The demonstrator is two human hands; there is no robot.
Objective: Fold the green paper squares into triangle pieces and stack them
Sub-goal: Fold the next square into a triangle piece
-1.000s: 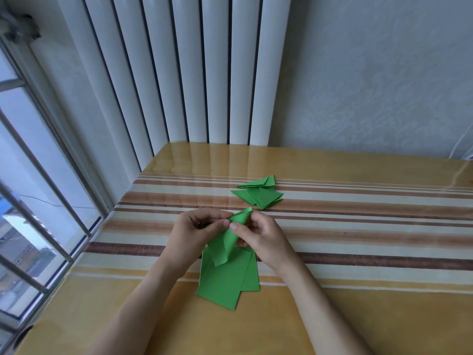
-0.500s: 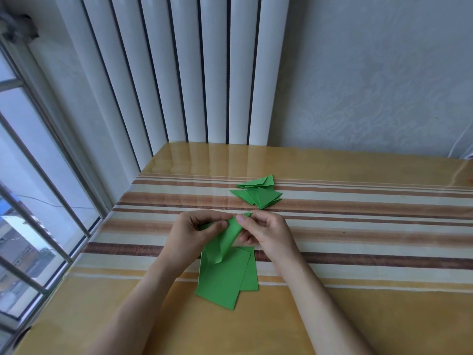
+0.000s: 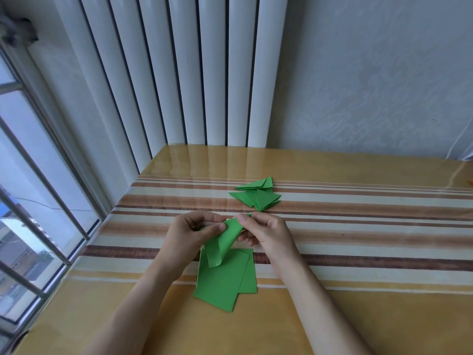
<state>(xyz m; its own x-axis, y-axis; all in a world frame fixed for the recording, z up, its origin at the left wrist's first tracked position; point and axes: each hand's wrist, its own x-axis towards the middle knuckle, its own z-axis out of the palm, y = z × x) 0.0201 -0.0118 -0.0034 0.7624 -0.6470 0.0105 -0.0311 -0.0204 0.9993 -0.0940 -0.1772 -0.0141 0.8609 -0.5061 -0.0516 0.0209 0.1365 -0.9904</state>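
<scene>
Head view, nearest first: flat green paper squares lie overlapped on the striped counter, just below both hands. Above them a curled green sheet is held off the counter between the two grips. The left hand pinches its left upper part with thumb over curled fingers; the right hand pinches the top corner between thumb and forefinger, so the sheet hangs down and leftward from that grip. Farther back, near the right hand, sits the pile of folded triangle pieces. Behind stands a white radiator.
</scene>
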